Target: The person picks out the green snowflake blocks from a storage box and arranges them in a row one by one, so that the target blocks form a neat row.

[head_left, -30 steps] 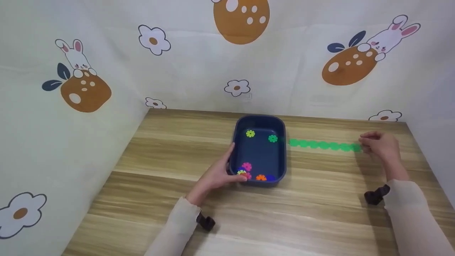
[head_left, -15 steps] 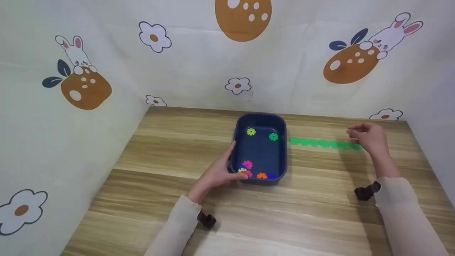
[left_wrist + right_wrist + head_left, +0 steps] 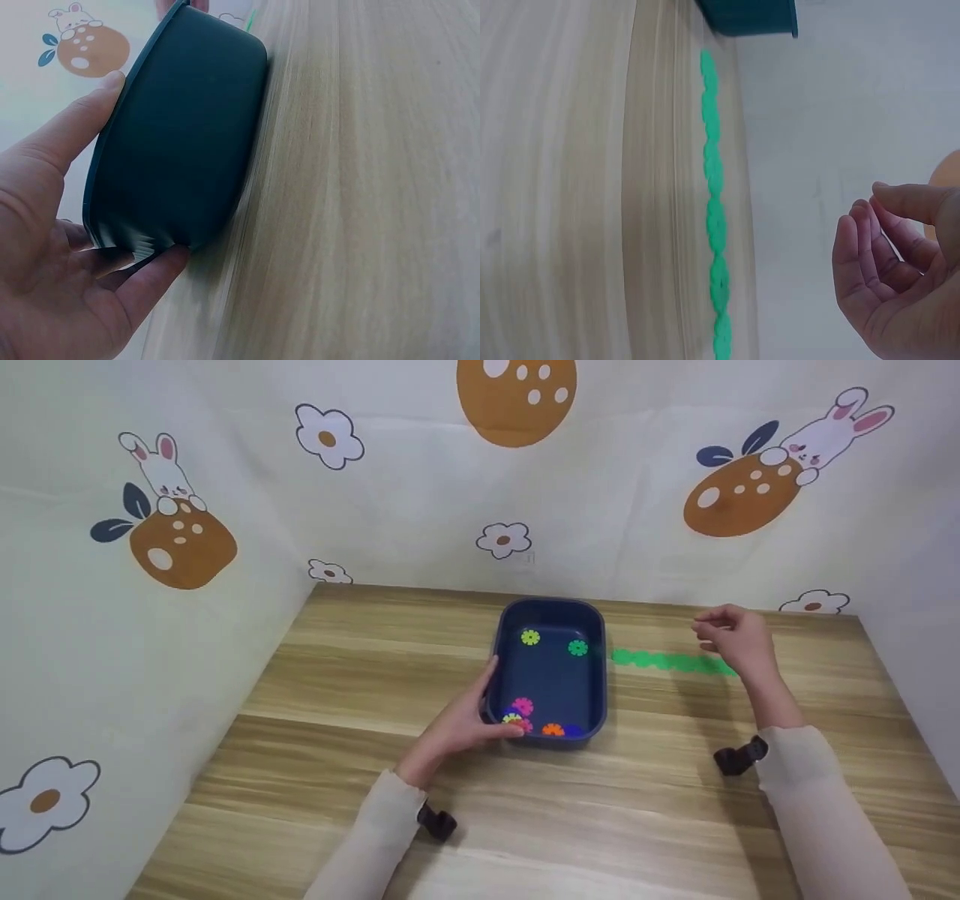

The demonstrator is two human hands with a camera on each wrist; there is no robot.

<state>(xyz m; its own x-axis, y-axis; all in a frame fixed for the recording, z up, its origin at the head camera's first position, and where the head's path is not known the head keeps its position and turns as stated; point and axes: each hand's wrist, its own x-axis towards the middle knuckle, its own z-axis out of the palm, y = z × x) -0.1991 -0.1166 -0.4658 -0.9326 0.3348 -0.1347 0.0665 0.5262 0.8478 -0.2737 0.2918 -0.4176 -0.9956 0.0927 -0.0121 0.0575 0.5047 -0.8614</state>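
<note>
My left hand (image 3: 459,726) grips the near left corner of a dark blue rectangular bin (image 3: 604,690), thumb along its rim. In the left wrist view, the fingers hold the outer wall of the bin (image 3: 180,135). Inside it lie a yellow snowflake disc (image 3: 530,637), a green disc (image 3: 577,648) and several pink, orange, yellow and blue ones near the front. To the right, a chain of green snowflake discs (image 3: 637,659) lies on the table. Above its right end is my right hand (image 3: 739,641), fingers loosely bent. Nothing shows between the fingertips (image 3: 881,186) in the right wrist view.
The wood-grain table (image 3: 360,660) extends around the bin. A pale curtain (image 3: 405,495) printed with rabbits, fruit and flowers encloses the back and sides. Each sleeve carries a black wrist camera, the left one (image 3: 436,822) close to the table.
My right hand has left the right end of the green chain and moved left above it, toward the bin. My left hand and the bin have stayed in place.
</note>
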